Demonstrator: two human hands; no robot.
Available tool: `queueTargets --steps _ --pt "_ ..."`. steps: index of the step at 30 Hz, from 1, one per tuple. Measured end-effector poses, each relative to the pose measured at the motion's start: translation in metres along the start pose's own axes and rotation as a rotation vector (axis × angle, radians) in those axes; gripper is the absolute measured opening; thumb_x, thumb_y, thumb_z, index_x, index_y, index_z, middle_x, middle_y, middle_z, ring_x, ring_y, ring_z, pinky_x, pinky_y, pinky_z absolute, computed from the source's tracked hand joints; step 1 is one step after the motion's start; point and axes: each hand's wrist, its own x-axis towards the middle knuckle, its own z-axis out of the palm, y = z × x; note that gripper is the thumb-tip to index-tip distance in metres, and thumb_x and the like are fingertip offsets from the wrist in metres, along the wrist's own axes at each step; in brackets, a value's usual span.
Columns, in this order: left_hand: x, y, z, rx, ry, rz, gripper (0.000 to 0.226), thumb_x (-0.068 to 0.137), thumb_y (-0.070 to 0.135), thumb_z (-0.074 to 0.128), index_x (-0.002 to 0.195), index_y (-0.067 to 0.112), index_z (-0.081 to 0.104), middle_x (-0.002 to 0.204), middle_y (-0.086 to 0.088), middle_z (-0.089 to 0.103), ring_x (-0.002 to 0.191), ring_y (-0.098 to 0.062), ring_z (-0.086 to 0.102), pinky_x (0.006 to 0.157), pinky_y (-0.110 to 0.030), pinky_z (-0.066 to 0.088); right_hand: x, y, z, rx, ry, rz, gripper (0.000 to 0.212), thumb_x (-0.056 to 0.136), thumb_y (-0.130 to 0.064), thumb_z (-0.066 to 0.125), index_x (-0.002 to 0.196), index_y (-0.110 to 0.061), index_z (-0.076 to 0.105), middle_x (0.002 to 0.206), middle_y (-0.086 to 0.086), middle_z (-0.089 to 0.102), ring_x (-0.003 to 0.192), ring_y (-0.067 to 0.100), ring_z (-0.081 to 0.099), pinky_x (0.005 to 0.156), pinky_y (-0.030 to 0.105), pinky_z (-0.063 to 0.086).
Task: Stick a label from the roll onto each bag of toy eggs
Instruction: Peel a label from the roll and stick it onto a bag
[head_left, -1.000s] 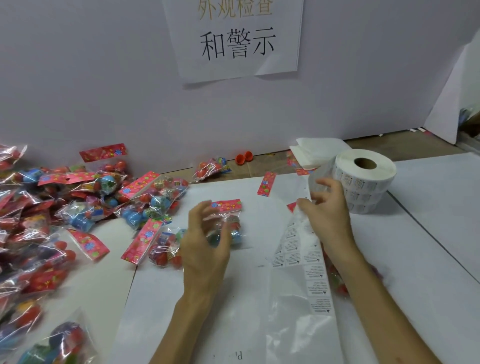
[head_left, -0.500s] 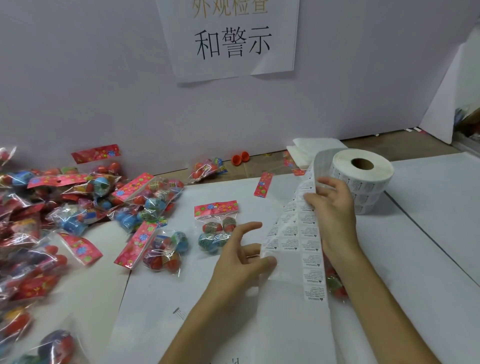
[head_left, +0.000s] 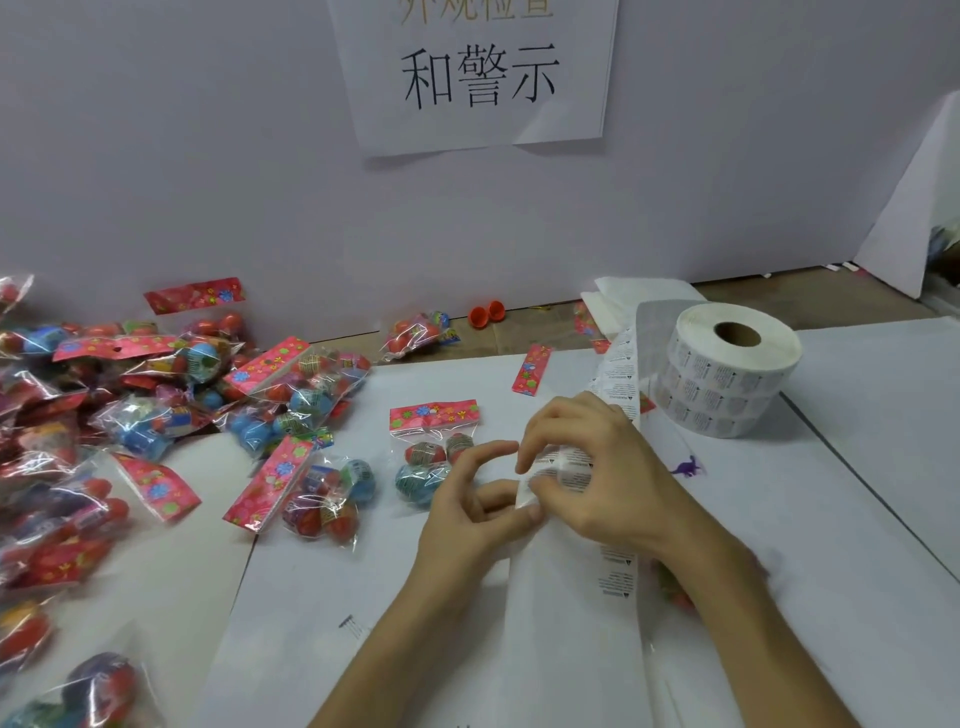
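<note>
Label strip (head_left: 615, 371), trailing from the roll (head_left: 727, 379) at far right, is now held by both hands. The right hand (head_left: 597, 467) curls round it. The left hand (head_left: 467, 514) has left the bag (head_left: 431, 447) just to its left and pinches the strip's edge, probably peeling one label.

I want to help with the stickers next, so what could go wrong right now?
1. The left grip and right grip pinch the bent label strip; a label could crease, tear or stick to a finger.
2. The strip runs loose from the roll; a tug might unwind more.
3. The nearest bag of toy eggs lies unheld, so it may slide when pressed.
</note>
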Motion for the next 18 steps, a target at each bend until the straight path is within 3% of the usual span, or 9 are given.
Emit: queueTargets --steps 4,10,18 --pt "0.001 -0.001 -0.001 -0.046 0.006 -0.021 0.059 0.076 0.007 0.08 0.13 0.015 0.058 0.108 -0.033 0.071 0.097 -0.038 0.069 0.097 -0.048 0.052 0.0 0.006 -0.002 -0.059 -0.075 0.015 0.017 0.072 -0.034 0.065 0.089 -0.037 0.066 0.102 -0.021 0.058 0.106 0.003 0.048 0.1 0.035 0.036" --pt "0.0 0.003 -0.002 -0.057 0.024 -0.03 0.053 0.076 0.008 0.078 0.126 0.015 0.062 0.103 -0.025 0.076 0.093 -0.028 0.073 0.081 -0.028 0.057 0.0 0.013 0.0 -0.047 -0.063 0.007 0.017 0.079 -0.037 0.078 0.091 -0.036 0.067 0.104 -0.021 0.058 0.109 0.003 0.049 0.097 0.03 0.039" --pt "-0.001 0.004 -0.002 -0.081 0.034 -0.024 0.04 0.076 0.003 0.074 0.108 0.026 0.074 0.096 -0.018 0.078 0.083 -0.022 0.074 0.073 -0.023 0.055 0.0 0.017 0.0 -0.006 -0.041 0.042 0.01 0.078 -0.034 0.082 0.084 -0.032 0.074 0.099 -0.024 0.065 0.107 0.002 0.055 0.089 0.012 0.038"
